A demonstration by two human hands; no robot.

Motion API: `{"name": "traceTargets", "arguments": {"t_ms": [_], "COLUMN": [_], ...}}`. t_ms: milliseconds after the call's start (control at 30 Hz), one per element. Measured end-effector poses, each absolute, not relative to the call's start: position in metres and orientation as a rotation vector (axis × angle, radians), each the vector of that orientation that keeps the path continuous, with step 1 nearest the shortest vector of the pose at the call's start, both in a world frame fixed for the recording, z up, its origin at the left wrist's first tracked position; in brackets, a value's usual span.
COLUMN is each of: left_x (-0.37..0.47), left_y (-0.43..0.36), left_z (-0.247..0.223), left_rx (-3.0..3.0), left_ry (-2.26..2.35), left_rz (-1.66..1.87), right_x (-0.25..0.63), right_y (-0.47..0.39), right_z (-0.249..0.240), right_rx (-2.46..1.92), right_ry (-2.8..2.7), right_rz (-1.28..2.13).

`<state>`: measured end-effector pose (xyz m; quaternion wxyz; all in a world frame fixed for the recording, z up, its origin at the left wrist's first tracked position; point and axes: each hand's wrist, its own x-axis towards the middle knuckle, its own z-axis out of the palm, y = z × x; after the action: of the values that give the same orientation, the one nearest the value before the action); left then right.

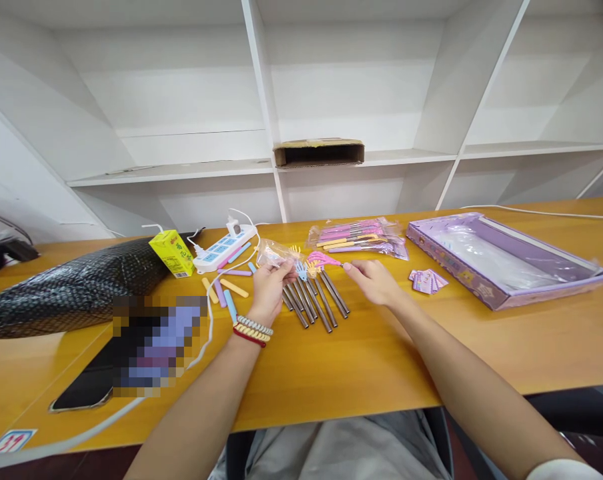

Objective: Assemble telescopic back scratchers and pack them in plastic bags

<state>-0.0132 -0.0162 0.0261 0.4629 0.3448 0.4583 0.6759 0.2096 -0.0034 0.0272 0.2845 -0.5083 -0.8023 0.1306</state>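
Over the middle of the table (351, 380), the right hand (374, 280) grips a pink scratcher (324, 258) by its narrow end, while the left hand (269, 290) pinches a clear bag (276, 253). Just below them — between the front and back edges — lie metal rods (323, 304) with blue and yellow heads. A wrapped bundle (359, 237) lies near the back edge, with a purple box (456, 273) to its right and small cards (428, 281) beside the box.
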Motion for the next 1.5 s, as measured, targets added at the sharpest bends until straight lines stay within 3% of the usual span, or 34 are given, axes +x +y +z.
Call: {"name": "traceTargets", "arguments": {"t_ms": [667, 1500], "left_x": [-0.011, 0.004], "left_y": [-0.018, -0.028], "left_z": [0.025, 0.026], "left_rx": [0.852, 0.944], "left_ry": [1.071, 0.959], "left_rz": [1.567, 1.456], "right_x": [0.209, 0.196], "right_y": [0.000, -0.002], "right_z": [0.024, 0.012], "right_rx": [-1.437, -1.320], "right_ry": [-2.112, -2.094], "right_rz": [0.039, 0.181]}}
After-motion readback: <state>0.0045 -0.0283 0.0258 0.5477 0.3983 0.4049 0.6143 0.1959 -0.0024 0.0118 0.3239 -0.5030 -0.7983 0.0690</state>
